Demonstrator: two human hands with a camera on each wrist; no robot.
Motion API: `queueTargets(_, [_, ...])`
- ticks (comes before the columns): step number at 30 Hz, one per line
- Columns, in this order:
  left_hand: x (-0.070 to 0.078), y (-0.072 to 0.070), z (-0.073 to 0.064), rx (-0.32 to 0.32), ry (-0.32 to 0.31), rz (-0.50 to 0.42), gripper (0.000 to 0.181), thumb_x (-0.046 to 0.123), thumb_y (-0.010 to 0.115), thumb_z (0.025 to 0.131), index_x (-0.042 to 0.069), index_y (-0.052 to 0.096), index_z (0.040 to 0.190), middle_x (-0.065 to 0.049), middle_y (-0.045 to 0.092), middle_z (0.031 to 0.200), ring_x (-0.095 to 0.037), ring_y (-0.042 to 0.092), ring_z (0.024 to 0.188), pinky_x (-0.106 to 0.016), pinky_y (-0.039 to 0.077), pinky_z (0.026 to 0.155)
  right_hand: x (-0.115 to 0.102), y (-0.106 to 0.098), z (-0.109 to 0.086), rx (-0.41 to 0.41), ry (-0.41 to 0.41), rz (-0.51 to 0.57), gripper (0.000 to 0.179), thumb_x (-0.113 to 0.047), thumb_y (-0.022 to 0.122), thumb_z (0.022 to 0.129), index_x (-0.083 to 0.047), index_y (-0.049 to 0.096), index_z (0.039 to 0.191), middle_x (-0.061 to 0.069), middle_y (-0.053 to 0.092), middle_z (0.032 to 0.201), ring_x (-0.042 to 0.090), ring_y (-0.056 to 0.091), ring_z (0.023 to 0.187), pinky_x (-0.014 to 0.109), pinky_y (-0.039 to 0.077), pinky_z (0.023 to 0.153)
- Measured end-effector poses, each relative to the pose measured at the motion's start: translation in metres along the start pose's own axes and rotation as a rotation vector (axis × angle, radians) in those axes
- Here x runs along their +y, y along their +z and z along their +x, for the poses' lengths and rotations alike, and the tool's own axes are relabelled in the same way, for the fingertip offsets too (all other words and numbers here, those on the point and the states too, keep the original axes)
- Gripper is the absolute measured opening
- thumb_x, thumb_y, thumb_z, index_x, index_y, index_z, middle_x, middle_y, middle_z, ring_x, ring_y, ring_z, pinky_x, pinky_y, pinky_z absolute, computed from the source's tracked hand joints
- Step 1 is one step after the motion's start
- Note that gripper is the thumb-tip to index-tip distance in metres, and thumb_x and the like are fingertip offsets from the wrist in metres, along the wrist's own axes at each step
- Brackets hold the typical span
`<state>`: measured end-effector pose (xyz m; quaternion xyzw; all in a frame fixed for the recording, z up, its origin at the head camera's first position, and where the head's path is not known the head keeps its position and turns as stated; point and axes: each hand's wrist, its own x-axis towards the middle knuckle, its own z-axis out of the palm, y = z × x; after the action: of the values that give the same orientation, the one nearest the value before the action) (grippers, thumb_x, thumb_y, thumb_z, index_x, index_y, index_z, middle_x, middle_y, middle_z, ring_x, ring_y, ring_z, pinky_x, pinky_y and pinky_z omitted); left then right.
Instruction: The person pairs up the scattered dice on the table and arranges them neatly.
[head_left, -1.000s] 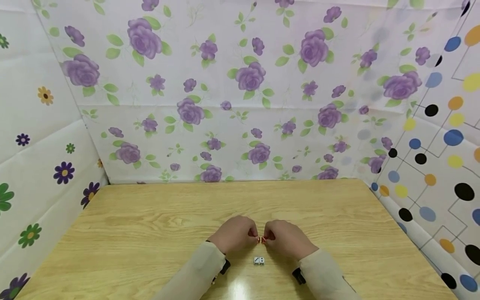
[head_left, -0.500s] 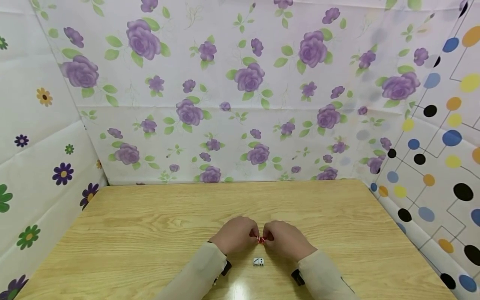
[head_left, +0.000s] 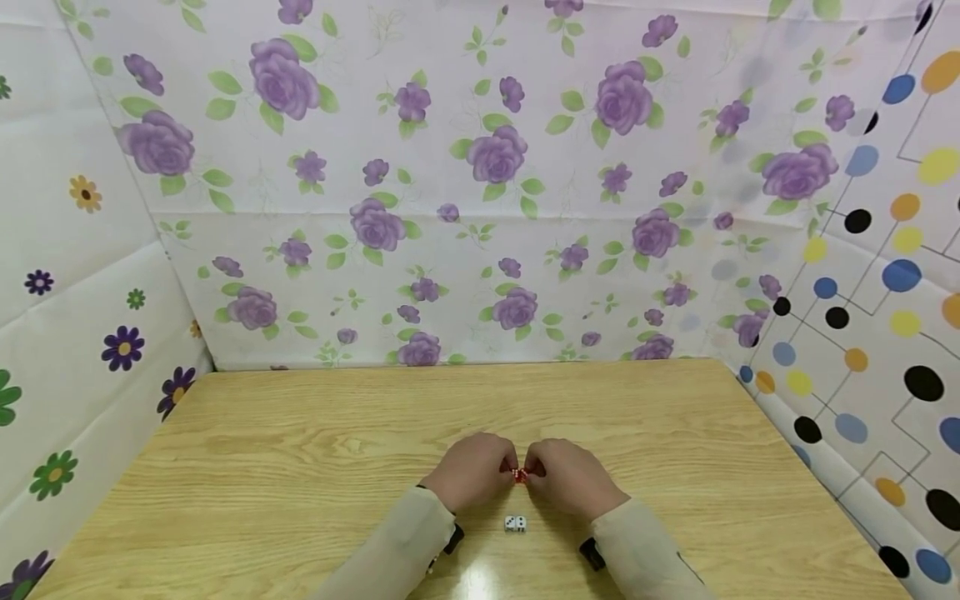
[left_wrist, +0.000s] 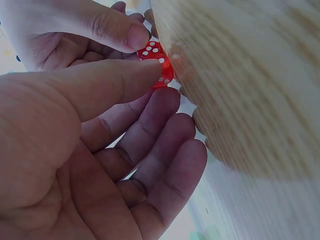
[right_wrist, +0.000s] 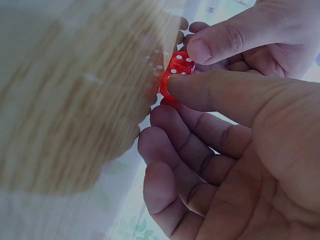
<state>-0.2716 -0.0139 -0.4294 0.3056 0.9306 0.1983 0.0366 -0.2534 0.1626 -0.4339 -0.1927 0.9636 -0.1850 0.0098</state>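
Observation:
Two red see-through dice with white pips stand side by side on the wooden table, seemingly touching. My left hand [head_left: 474,471] pinches the left red die [left_wrist: 166,75] between thumb and fingertips. The right red die [right_wrist: 171,88] is pinched the same way by my right hand [head_left: 573,475]. In both wrist views the thumbs and fingertips cover part of each die. Closer to me than the hands, two white dice [head_left: 515,523] with black pips sit together, one showing three on top, the other two.
The wood-grain tabletop [head_left: 300,467] stretches around both hands. A cloth with purple roses [head_left: 495,167] hangs behind it. Cloths with daisies [head_left: 123,346] and coloured dots [head_left: 900,275] stand at the left and right.
One second ago a narrow gap separated the two red dice; both hands have brought them together. The pair has also shifted slightly away from the white dice.

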Motion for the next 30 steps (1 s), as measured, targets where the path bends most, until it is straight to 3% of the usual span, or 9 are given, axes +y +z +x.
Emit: queueTargets(30, [-0.001, 0.0009, -0.0021, -0.007, -0.019, 0.006, 0.008, 0.014, 0.064, 0.088, 0.015, 0.072, 0.092, 0.008, 0.066, 0.085, -0.005, 0.058, 0.075, -0.024, 0.049, 0.068, -0.0008, 0.0069, 0.0049, -0.008, 0.018, 0.014, 0.005, -0.018, 0.069, 0.087, -0.016, 0.069, 0.083, -0.01, 0.061, 0.075, 0.004, 0.052, 0.065, 0.027, 0.045, 0.059])
